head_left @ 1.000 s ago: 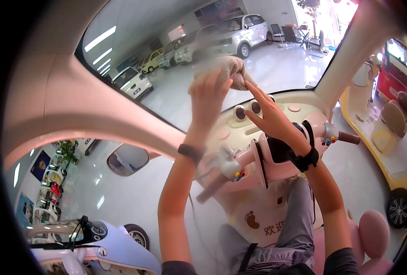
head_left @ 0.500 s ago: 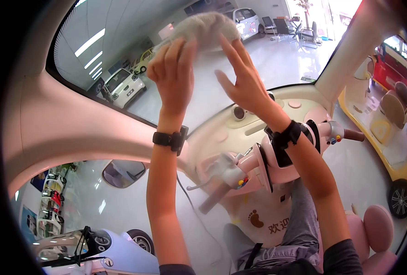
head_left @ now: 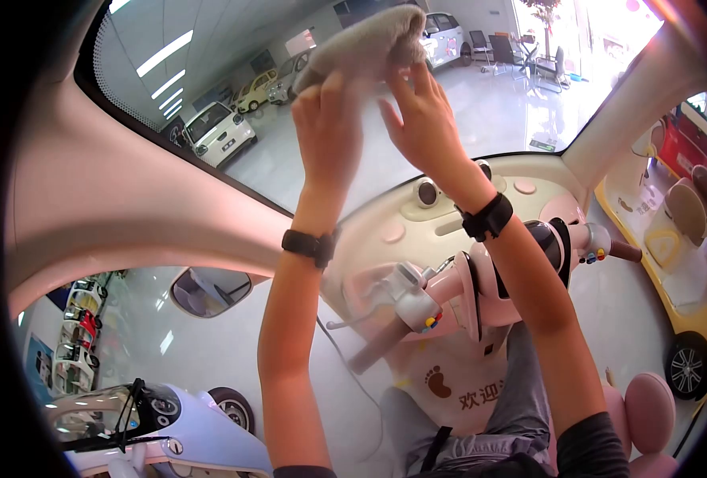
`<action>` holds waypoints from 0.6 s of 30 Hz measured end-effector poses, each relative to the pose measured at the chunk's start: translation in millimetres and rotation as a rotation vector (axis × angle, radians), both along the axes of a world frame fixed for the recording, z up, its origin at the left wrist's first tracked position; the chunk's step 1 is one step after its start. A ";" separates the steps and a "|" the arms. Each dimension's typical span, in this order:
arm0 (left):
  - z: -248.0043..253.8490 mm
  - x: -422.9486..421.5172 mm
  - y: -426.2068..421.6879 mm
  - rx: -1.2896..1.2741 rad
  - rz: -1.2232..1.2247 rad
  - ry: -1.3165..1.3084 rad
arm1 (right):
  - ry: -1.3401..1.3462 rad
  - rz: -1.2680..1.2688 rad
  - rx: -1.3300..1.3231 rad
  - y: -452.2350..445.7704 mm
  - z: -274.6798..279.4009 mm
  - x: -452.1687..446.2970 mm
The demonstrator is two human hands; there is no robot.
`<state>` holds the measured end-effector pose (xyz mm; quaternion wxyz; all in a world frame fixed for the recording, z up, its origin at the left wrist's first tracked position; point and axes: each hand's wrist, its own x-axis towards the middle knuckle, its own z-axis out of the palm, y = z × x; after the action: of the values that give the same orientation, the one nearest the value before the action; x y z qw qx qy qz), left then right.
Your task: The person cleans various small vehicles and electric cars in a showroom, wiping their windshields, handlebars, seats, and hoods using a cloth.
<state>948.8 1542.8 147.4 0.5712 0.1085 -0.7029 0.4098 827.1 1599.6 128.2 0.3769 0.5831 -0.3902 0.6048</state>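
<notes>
The folded, fuzzy grey-beige cloth is raised before the wide, black-edged clear glass windscreen, above the cream moulded dashboard. The bare left hand bends its fingers at the cloth's lower edge; whether that grip is clamped I cannot tell. The bare right hand has its grip apart, thumb spread, fingertips at the cloth's right end

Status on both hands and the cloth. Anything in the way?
Left bare hand at lower edge of folded beige fuzzy cloth, grip blurred. Right bare hand at its right end, thumb spread. Cloth up before clear windshield; no obstruction seen.
</notes>
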 end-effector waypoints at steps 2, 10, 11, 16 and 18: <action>-10.1 -0.5 -7.5 0.055 -0.038 -0.028 | -0.009 -0.037 0.044 -3.2 -8.9 1.2; -53.8 -10.4 -16.5 0.260 0.155 -0.116 | -0.108 -0.084 0.292 -24.8 -45.5 12.4; -57.4 -12.4 -17.7 0.270 0.194 -0.112 | -0.104 -0.105 0.378 -28.0 -47.5 11.5; -80.2 -19.8 -28.1 0.334 0.338 -0.171 | -0.037 -0.253 0.610 -42.7 -65.8 10.5; -95.5 -22.6 -37.7 0.344 0.358 -0.193 | -0.002 -0.248 0.650 -51.9 -79.8 6.3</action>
<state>926.2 1505.1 51.8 0.3930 0.2873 -0.7830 0.3871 833.4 1547.7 48.4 0.2417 0.6202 -0.6307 0.3990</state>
